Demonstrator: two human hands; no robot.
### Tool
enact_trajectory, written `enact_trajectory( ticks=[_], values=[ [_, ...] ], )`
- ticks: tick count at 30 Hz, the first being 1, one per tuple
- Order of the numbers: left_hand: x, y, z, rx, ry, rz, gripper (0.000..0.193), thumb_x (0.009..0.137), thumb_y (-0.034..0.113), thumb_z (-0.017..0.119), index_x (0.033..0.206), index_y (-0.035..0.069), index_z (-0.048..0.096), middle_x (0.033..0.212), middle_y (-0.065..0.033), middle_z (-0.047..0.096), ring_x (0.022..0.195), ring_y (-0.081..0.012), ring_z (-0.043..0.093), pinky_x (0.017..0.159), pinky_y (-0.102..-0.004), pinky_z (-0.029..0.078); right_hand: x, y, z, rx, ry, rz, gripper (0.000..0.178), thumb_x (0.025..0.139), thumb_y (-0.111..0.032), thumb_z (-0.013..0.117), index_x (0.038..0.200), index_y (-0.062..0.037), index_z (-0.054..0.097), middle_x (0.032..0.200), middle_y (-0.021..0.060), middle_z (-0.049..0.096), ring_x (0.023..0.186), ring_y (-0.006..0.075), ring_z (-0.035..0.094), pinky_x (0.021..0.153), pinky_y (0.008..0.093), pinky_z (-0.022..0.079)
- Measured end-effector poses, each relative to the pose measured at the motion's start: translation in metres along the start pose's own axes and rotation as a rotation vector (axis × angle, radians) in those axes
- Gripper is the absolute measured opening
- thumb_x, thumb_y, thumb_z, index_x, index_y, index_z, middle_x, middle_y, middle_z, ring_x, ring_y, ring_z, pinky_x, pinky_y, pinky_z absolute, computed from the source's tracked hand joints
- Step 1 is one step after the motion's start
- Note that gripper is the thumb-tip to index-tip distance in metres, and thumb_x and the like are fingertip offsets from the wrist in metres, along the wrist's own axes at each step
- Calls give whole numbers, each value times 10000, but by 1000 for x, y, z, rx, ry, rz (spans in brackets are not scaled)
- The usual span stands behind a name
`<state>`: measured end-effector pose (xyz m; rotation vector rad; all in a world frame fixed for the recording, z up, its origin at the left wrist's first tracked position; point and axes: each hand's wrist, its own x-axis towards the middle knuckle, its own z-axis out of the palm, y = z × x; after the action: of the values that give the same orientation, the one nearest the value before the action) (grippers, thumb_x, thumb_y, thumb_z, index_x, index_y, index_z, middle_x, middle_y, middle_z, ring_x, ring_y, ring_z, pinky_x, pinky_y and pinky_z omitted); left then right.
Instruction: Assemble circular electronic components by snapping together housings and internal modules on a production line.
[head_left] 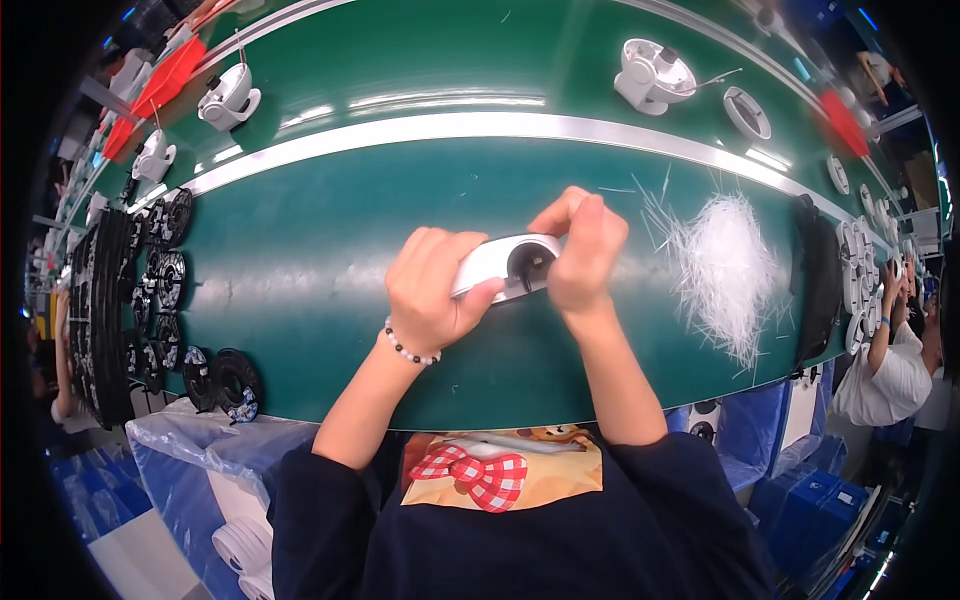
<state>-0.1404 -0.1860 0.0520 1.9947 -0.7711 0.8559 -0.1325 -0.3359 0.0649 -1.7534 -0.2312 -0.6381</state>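
Note:
Above the middle of the green work mat (330, 330), a white rounded plastic housing (484, 266) with a dark round opening is held level between both hands. My left hand (428, 282), with a beaded bracelet at the wrist, wraps its left end, thumb along the near edge. My right hand (587, 255) is closed at its right end, fingers curled and thumb raised. The right fingers cover that end, so anything small between them is hidden. Inside the opening, dark parts show but are too small to name.
Right of my hands lies a heap of thin clear-white strips (728, 270). Black ring-shaped parts (236, 385) line the left edge. Beyond a metal rail (480, 124), white devices (655, 78) and a white oval frame (747, 112) sit on a green surface. A co-worker's arm (880, 325) is at far right.

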Motion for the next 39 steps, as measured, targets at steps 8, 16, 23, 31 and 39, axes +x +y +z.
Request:
enact_trajectory(
  ticks=[8, 16, 23, 31, 39],
  values=[
    [42, -27, 33, -105, -16, 36, 234, 745, 253, 610, 767, 24, 571, 674, -105, 564, 578, -266, 543, 525, -315, 431, 31, 23, -12, 66, 76, 175, 497, 912, -286, 308, 584, 11, 535, 546, 59, 536, 499, 145, 477, 498, 275, 384],
    [114, -184, 102, 55, -114, -1056, 601, 820, 493, 368, 877, -54, 611, 922, -250, 581, 902, -377, 554, 805, -393, 425, -3, 51, -10, -277, 21, -211, 399, 827, -125, 410, 1184, 50, 376, 1261, 193, 368, 1159, 341, 334, 980, 406, 229],
    [133, -232, 83, -119, -54, -1242, 545, 849, 420, 378, 1004, -83, 517, 947, -229, 575, 739, -300, 625, 494, -357, 540, -18, 77, 0, -563, -251, -164, 338, 850, -196, 434, 1119, 5, 468, 1278, 189, 346, 1189, 350, 283, 986, 413, 216],
    [125, -49, -198, 185, -488, -818, 476, 832, 426, 438, 913, -22, 576, 807, -134, 601, 748, -185, 595, 626, -289, 511, -13, 97, -10, -508, -298, -124, 296, 884, -176, 406, 1038, 44, 532, 1218, 190, 429, 1115, 302, 411, 941, 367, 310],
    [-154, 132, -474, 1096, -391, -1663, 206, 643, 218, 685, 633, 25, 613, 623, -99, 601, 582, -157, 568, 557, -281, 458, -4, 112, -18, -494, -338, -112, 334, 908, -166, 364, 1137, 60, 457, 1173, 171, 471, 1027, 277, 490, 879, 340, 386]
  ],
)
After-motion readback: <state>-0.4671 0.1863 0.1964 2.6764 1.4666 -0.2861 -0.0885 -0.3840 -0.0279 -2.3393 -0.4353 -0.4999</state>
